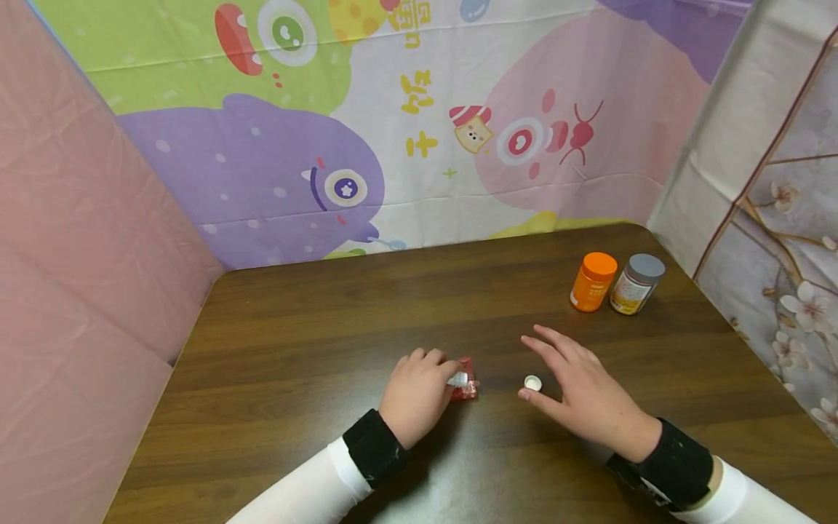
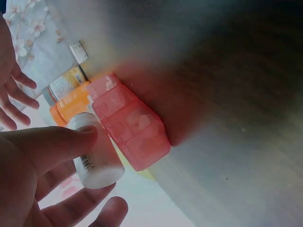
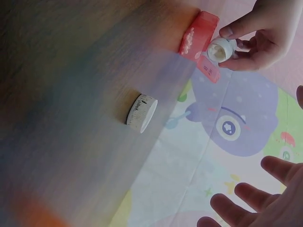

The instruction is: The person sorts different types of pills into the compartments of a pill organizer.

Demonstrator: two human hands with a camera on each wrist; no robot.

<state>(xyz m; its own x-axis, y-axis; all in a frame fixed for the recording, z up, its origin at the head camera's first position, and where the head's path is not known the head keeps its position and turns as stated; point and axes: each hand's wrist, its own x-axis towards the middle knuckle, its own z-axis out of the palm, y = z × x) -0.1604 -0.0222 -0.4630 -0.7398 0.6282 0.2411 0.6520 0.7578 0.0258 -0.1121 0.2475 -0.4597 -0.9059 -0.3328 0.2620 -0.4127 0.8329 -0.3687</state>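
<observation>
My left hand (image 1: pixel 417 389) grips a small white bottle (image 2: pixel 98 158) between thumb and fingers. The uncapped mouth of the bottle faces the right wrist view, with white contents inside. Right beside it lies a translucent red pill organizer (image 2: pixel 135 130), partly hidden by my left hand in the head view. In the right wrist view, small white pills (image 3: pixel 188 41) show in one of its compartments and a lettered lid (image 3: pixel 209 69) is flipped up. My right hand (image 1: pixel 589 389) hovers with spread fingers next to a white bottle cap (image 1: pixel 533 383) and holds nothing.
An orange bottle (image 1: pixel 593 282) and a grey-lidded jar (image 1: pixel 637 284) stand together at the back right of the wooden table (image 1: pixel 314 320). A cartoon-print cloth (image 1: pixel 419 175) hangs behind the table, with a pink cloth (image 1: pixel 85 240) on the left.
</observation>
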